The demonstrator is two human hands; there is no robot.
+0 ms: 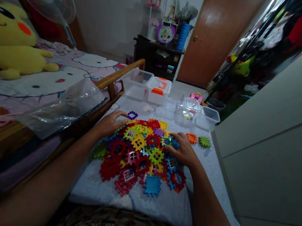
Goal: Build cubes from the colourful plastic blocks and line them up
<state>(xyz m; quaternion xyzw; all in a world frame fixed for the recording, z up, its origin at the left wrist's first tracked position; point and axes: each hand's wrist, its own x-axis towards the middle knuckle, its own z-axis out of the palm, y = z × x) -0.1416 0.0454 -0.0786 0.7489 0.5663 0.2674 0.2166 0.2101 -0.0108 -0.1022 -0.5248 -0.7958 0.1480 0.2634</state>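
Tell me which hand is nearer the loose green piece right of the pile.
Right. The right hand rests on the pile, close to the green piece; the left hand lies across the pile at its left edge.

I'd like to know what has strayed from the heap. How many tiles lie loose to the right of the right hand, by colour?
Orange tile: 1
Green tile: 1
Total: 2
Both lie flat on the sheet, past the right hand and apart from the heap.
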